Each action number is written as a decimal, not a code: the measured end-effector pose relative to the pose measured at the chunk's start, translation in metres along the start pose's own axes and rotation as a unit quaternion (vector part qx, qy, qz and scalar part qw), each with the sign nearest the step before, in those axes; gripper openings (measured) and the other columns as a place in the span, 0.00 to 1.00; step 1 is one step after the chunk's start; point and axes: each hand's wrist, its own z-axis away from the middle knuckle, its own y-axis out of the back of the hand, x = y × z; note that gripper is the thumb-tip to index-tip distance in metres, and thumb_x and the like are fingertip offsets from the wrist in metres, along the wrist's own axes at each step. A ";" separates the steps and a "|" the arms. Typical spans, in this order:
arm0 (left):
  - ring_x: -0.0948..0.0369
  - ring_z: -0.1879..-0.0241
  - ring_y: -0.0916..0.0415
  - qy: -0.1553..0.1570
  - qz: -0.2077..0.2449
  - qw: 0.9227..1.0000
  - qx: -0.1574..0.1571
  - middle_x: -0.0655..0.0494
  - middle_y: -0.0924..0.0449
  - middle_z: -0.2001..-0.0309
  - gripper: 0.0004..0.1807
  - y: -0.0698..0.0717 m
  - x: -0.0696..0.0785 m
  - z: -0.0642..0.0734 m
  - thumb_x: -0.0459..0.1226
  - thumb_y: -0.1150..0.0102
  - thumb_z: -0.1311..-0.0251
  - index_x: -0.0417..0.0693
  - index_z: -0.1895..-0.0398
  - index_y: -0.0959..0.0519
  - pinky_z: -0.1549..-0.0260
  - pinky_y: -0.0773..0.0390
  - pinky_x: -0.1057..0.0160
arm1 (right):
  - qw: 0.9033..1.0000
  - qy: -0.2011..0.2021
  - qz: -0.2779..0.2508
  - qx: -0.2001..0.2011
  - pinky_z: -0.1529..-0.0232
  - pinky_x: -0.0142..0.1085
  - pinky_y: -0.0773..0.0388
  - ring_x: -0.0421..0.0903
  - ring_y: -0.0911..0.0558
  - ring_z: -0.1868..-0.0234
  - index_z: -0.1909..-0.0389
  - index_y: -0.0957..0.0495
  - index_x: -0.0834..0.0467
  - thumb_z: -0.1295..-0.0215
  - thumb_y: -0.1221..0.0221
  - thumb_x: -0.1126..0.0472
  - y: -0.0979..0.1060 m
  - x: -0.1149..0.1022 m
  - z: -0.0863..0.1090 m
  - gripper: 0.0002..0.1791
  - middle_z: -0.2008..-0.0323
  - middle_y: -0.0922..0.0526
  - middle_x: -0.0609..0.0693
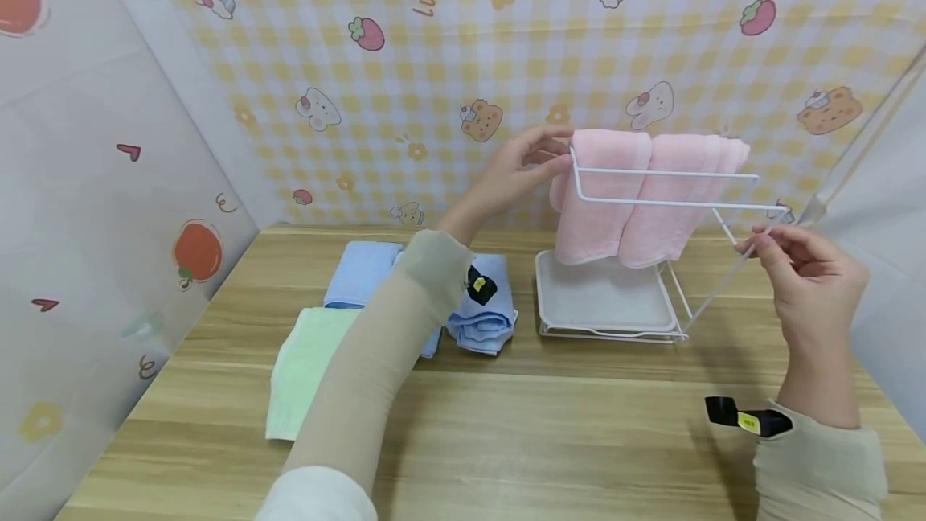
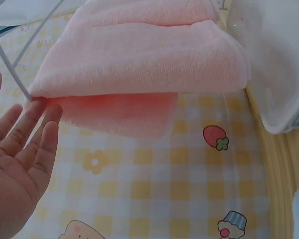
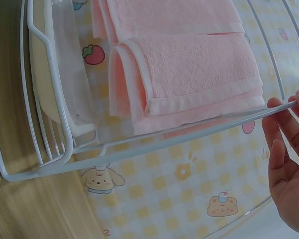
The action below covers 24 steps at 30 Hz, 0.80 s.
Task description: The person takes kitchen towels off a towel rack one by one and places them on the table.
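Note:
Two folded pink towels (image 1: 604, 195) hang over the upper bars of a white wire drying rack (image 1: 680, 204). At the rack's upper left corner my left hand (image 1: 517, 167) touches the frame beside the towels; the left wrist view shows its fingers (image 2: 21, 130) nearly straight, tips at the towel edge. My right hand (image 1: 813, 280) pinches the sloping bar on the rack's right side between thumb and fingertips. In the right wrist view that bar (image 3: 189, 137) runs from the fingers down to the base. A shallow white tray (image 1: 604, 304) sits in the base.
Left of the rack lie folded blue towels (image 1: 362, 273) and a green towel (image 1: 307, 372), partly behind my left arm. Everything stands on a wood-grain table (image 1: 535, 441). A checked, patterned cloth (image 1: 405, 71) covers the wall close behind.

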 end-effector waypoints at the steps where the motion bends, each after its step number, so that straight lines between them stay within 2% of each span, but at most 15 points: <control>1: 0.57 0.43 0.22 0.005 0.003 1.000 0.001 0.47 0.19 0.43 0.24 -0.001 0.000 -0.001 0.40 0.43 0.29 0.47 0.33 0.30 0.43 0.23 0.65 | 1.000 -0.001 -0.001 -0.001 0.61 0.29 0.15 0.47 0.12 0.70 0.61 0.25 0.88 0.42 0.47 0.88 0.000 0.000 0.000 0.08 0.67 0.12 0.60; 4: 0.56 0.44 0.21 0.021 0.021 1.000 0.003 0.46 0.20 0.43 0.25 -0.005 0.000 -0.005 0.41 0.44 0.29 0.47 0.31 0.31 0.43 0.22 0.61 | 1.000 -0.001 -0.004 -0.004 0.61 0.29 0.15 0.47 0.12 0.70 0.61 0.25 0.88 0.43 0.47 0.88 0.001 0.001 0.000 0.08 0.67 0.12 0.59; 9: 0.56 0.41 0.22 0.047 0.075 0.996 -0.003 0.44 0.21 0.40 0.26 -0.012 -0.002 -0.010 0.42 0.45 0.28 0.47 0.30 0.34 0.43 0.20 0.55 | 1.000 0.001 -0.016 -0.012 0.60 0.30 0.15 0.47 0.13 0.70 0.62 0.26 0.89 0.43 0.48 0.89 0.002 0.001 0.000 0.08 0.67 0.12 0.60; 14: 0.57 0.42 0.21 0.088 0.133 0.987 -0.016 0.46 0.24 0.35 0.27 -0.018 -0.001 -0.017 0.41 0.47 0.28 0.51 0.27 0.37 0.47 0.18 0.59 | 0.999 0.001 -0.031 -0.012 0.59 0.31 0.15 0.48 0.13 0.70 0.62 0.26 0.89 0.43 0.48 0.90 0.002 0.001 0.001 0.08 0.66 0.12 0.61; 16: 0.55 0.43 0.20 0.094 0.147 0.985 -0.014 0.46 0.25 0.34 0.28 -0.020 0.000 -0.019 0.38 0.47 0.28 0.50 0.27 0.37 0.49 0.17 0.59 | 0.999 0.001 -0.033 -0.011 0.59 0.31 0.15 0.49 0.13 0.70 0.62 0.26 0.89 0.43 0.48 0.90 0.002 0.000 0.001 0.08 0.66 0.12 0.62; 19: 0.54 0.44 0.20 0.100 0.162 0.982 0.001 0.46 0.24 0.35 0.27 -0.022 0.003 -0.023 0.33 0.47 0.30 0.49 0.28 0.35 0.51 0.17 0.60 | 0.999 0.001 -0.031 -0.010 0.59 0.31 0.15 0.48 0.13 0.70 0.62 0.26 0.89 0.43 0.48 0.90 0.001 0.000 0.001 0.08 0.67 0.12 0.62; 24: 0.57 0.43 0.21 0.100 0.169 0.980 0.045 0.47 0.23 0.36 0.28 -0.025 0.007 -0.026 0.26 0.46 0.35 0.48 0.31 0.31 0.55 0.16 0.61 | 1.000 -0.004 -0.020 -0.006 0.60 0.30 0.15 0.48 0.13 0.70 0.62 0.26 0.89 0.43 0.47 0.89 0.000 0.001 0.000 0.08 0.67 0.12 0.61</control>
